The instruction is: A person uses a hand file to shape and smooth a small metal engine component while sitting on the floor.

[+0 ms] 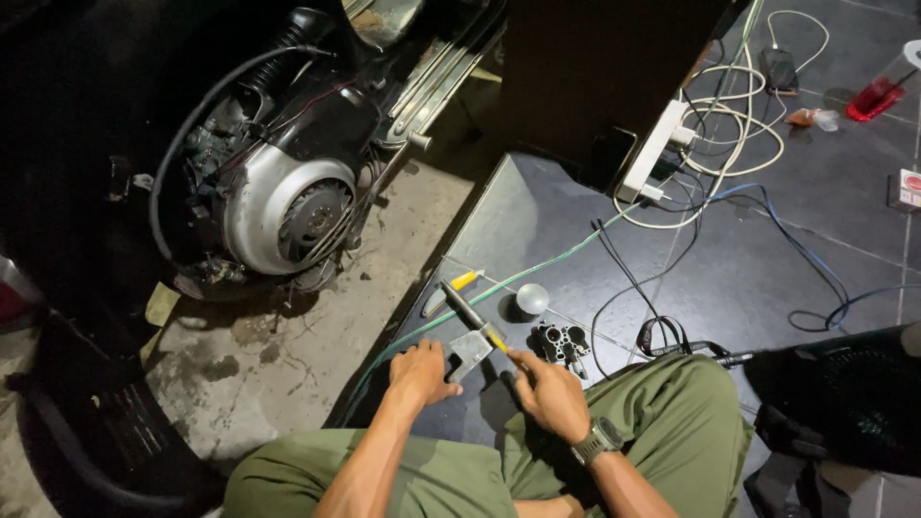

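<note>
I sit on dark floor tiles with my legs in green trousers. My left hand (420, 372) rests on a small grey metal part (468, 351) and steadies it on the tile. My right hand (551, 391), with a watch on the wrist, grips a yellow-handled screwdriver (472, 317) whose dark shaft points up and left, over the metal part. A second yellow-handled tool (448, 291) lies just beyond. A black cast part with round holes (562, 343) and a small round silver cap (531, 298) lie on the tile to the right.
A scooter engine with a silver fan cover (284, 211) stands at the left over stained concrete. A white power strip (654, 153) with tangled white, black and blue cables is at the upper right. A red bottle (875, 97) lies far right; a black fan (844, 393) stands nearby.
</note>
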